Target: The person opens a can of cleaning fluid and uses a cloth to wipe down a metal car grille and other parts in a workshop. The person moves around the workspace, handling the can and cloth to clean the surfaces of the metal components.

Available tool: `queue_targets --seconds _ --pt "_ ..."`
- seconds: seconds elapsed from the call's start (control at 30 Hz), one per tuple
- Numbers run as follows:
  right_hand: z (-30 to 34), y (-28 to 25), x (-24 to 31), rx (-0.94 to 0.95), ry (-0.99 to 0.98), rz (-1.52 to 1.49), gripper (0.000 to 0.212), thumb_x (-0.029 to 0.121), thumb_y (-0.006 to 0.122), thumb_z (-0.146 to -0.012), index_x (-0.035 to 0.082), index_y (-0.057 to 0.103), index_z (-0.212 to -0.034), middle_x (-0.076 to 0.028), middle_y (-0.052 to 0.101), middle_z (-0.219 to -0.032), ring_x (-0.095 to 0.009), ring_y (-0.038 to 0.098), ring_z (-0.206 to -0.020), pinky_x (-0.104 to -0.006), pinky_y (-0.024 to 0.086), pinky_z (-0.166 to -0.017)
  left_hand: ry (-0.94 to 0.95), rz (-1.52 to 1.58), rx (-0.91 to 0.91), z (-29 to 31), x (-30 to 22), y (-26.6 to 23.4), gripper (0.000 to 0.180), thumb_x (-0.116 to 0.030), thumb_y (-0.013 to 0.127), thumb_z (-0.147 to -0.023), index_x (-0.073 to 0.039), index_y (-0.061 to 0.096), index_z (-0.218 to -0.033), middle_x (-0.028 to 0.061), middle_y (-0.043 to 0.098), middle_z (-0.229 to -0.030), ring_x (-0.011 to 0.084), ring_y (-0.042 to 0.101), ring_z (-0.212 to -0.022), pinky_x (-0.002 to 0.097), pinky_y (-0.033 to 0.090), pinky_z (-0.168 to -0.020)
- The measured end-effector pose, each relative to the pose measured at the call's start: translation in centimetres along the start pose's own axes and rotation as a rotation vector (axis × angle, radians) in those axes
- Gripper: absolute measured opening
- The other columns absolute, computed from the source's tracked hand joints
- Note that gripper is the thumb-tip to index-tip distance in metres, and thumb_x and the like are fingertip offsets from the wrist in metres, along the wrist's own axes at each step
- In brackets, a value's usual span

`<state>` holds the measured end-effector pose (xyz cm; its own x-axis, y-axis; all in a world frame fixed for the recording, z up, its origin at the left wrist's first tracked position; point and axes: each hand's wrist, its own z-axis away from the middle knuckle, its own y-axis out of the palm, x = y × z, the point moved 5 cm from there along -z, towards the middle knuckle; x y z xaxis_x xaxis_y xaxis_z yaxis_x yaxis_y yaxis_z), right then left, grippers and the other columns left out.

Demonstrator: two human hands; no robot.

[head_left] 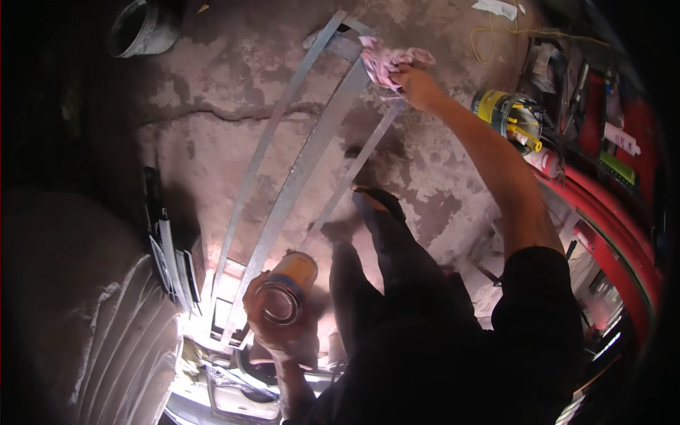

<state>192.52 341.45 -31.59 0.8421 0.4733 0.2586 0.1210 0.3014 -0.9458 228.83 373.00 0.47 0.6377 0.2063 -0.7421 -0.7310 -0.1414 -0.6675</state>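
A long metal frame (306, 161) of grey bars stretches from the lower left to the far middle, above the stained floor. At its far end my right hand (419, 86) is closed on a crumpled pink rag (382, 62), which lies against the bars. My left hand (261, 320) grips a round metal can (296, 270) with a yellowish and blue label, near the frame's close end. The can is tilted, with its round rimmed end toward me; whether that end is open I cannot tell.
A grey bucket (145, 30) lies at the far left. On the right stand a bucket of tools (504, 113) and a red curved metal body (602, 212). Folded sheeting (131, 347) is at the lower left, near a bright light. A yellow cord (489, 32) crosses the floor.
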Motion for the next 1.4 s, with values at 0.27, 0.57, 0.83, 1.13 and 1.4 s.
queue_targets --seconds 0.27,0.57,0.83,1.13,1.4 --pt "-6.5 -0.1 0.8 -0.437 0.182 -0.039 0.024 0.011 0.063 -0.095 0.005 0.072 -0.116 -0.018 0.065 -0.119 -0.037 0.066 -0.101 -0.0443 0.056 -0.092 0.02 -0.025 0.046 -0.8 -0.7 1.5 0.09 -0.007 0.094 -0.067 -0.012 0.043 -0.142 0.0251 0.058 -0.133 0.0415 0.062 -0.12 0.0509 0.055 -0.099" --pt "-2.3 -1.1 7.9 -0.239 0.097 -0.644 0.028 0.019 0.062 -0.097 0.011 0.071 -0.123 -0.01 0.065 -0.132 -0.03 0.067 -0.115 -0.0437 0.055 -0.095 0.021 0.074 0.092 0.2 0.4 0.9 0.09 -0.008 0.091 -0.068 -0.012 0.043 -0.144 0.024 0.055 -0.139 0.0421 0.054 -0.131 0.0555 0.044 -0.112" --pt "3.7 1.8 1.4 -0.238 0.274 -0.532 0.05 0.023 0.069 -0.092 0.012 0.062 -0.14 -0.018 0.061 -0.127 -0.033 0.063 -0.105 -0.041 0.054 -0.091 0.026 0.057 0.09 0.7 -0.5 1.1 0.091 -0.006 0.092 -0.067 -0.011 0.043 -0.143 0.0247 0.056 -0.138 0.0415 0.057 -0.127 0.0557 0.045 -0.111" --pt "15.1 7.9 22.5 -0.12 0.01 -1.085 0.045 -0.006 0.074 -0.081 0.017 0.068 -0.12 -0.009 0.065 -0.121 -0.023 0.063 -0.112 -0.0342 0.052 -0.094 0.025 0.049 0.08 2.2 -1.3 -0.7 0.09 -0.005 0.089 -0.067 -0.01 0.041 -0.143 0.0262 0.055 -0.138 0.0429 0.056 -0.127 0.056 0.045 -0.111" --pt "7.9 2.1 4.0 -0.156 0.424 -0.284 0.054 -0.003 0.067 -0.085 0.012 0.063 -0.136 -0.019 0.06 -0.134 -0.038 0.059 -0.124 -0.0444 0.05 -0.106 0.046 0.036 0.028 7.6 1.6 -3.1 0.09 -0.009 0.092 -0.069 -0.011 0.041 -0.144 0.0264 0.056 -0.136 0.0423 0.059 -0.124 0.0551 0.049 -0.106"
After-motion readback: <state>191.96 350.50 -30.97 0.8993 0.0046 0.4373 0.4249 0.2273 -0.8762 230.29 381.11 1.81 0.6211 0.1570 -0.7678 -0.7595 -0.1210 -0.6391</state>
